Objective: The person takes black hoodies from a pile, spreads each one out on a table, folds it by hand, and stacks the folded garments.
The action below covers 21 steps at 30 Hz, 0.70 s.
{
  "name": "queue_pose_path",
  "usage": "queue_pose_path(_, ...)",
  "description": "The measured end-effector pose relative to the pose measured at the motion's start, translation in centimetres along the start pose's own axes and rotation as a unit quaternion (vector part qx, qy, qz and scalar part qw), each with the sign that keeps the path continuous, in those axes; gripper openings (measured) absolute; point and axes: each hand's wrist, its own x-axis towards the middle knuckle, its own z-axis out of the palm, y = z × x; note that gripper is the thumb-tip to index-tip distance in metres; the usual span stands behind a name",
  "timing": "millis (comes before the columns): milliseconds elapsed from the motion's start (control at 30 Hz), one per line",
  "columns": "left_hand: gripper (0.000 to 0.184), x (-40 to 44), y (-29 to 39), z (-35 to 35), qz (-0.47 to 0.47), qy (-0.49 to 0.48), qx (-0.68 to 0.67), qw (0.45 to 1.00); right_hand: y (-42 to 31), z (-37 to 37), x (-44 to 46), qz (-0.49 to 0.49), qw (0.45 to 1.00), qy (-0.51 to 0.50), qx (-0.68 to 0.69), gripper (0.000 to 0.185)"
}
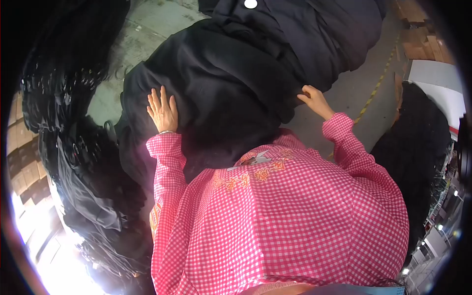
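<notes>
A large heap of black cloth (211,73) lies in front of me, folded and creased. My left hand (163,112) rests flat on its left part, fingers spread, with a thin band at the wrist. At the cloth's right edge is my right hand (315,101), its fingers bent with the thumb and index finger near the fabric; a gap shows between them. Whether the right fingertips touch the cloth is hard to tell. A small white round thing (250,4) sits on the dark fabric at the top.
Dark stringy bundles (69,83) stand along the left side. Another black pile (413,142) is on the right, beside a white surface (435,78) and cardboard (425,44). Yellow-and-black tape (376,91) runs along the grey floor.
</notes>
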Motion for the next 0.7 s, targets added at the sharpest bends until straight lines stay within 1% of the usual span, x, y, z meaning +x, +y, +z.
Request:
queue_pose_path(33, 0.049, 0.3, -0.2, 0.3, 0.007, 0.005, 0.002, 1.0, -0.3, -1.4, 0.2, 0.001, 1.0, 0.004, 0.003, 0.016)
queue_pose_path(100, 0.049, -0.2, -0.4, 0.9, 0.013, 0.007, 0.011, 1.0, -0.8, -5.2, 1.0, 0.052, 0.992, 0.005, 0.116, 0.017)
queue_pose_path(133, 0.049, -0.4, -0.4, 1.0, 0.013, 0.008, 0.016, 1.0, -1.6, -7.8, 1.7, 0.053, 0.992, 0.031, 0.109, 0.016)
queue_pose_path(167, 0.049, 0.1, 0.6, 1.3, 0.009, 0.004, 0.023, 1.0, -0.7, -11.1, 3.4, 0.023, 0.991, 0.065, 0.117, 0.015)
queue_pose_path(200, 0.05, 0.1, 0.8, 1.2, 0.007, 0.002, 0.028, 1.0, -0.9, -13.3, 4.6, -0.036, 0.983, 0.137, 0.119, 0.012)
queue_pose_path(233, 0.05, 0.1, 1.0, 1.3, 0.004, 0.0, 0.032, 0.999, -1.1, -15.9, 6.2, -0.094, 0.98, 0.15, 0.094, 0.013)
queue_pose_path(333, 0.05, 0.3, 1.2, 2.2, 0.013, 0.004, 0.058, 0.998, 1.8, -21.0, 12.7, -0.184, 0.964, 0.19, -0.026, 0.014)
queue_pose_path(367, 0.05, 0.2, 1.4, 2.4, 0.015, 0.008, 0.054, 0.998, 1.9, -21.5, 13.8, -0.186, 0.962, 0.195, -0.029, 0.014)
queue_pose_path(433, 0.05, 0.4, 1.8, 2.7, 0.012, -0.007, 0.077, 0.997, 1.3, -22.4, 15.9, -0.138, 0.952, 0.194, -0.194, 0.017)
queue_pose_path(467, 0.05, 0.5, 2.2, 2.7, 0.004, -0.019, 0.08, 0.997, 3.5, -23.5, 17.6, -0.179, 0.937, 0.185, -0.236, 0.019)
queue_pose_path(533, 0.05, 0.8, 4.1, 3.0, 0.001, -0.031, 0.084, 0.996, 9.5, -24.9, 19.9, -0.214, 0.92, 0.177, -0.277, 0.021)
queue_pose_path(567, 0.05, 1.1, 5.3, 3.1, -0.011, -0.04, 0.085, 0.996, 11.9, -25.5, 20.5, -0.181, 0.913, 0.29, -0.224, 0.021)
queue_pose_path(600, 0.05, 1.3, 5.9, 3.2, -0.022, -0.049, 0.085, 0.995, 13.4, -25.4, 20.7, -0.145, 0.89, 0.398, -0.168, 0.021)
queue_pose_path(633, 0.05, 1.4, 6.4, 3.4, -0.018, -0.05, 0.082, 0.995, 15.2, -26.1, 19.5, -0.074, 0.91, 0.392, -0.109, 0.02)
queue_pose_path(667, 0.05, 1.5, 6.9, 3.5, -0.022, -0.052, 0.09, 0.994, 16.4, -26.7, 18.0, -0.001, 0.92, 0.387, -0.051, 0.025)
queue_pose_path(700, 0.05, 1.5, 7.0, 3.8, -0.026, -0.051, 0.098, 0.994, 17.2, -26.9, 15.2, 0.088, 0.949, 0.297, 0.064, 0.03)
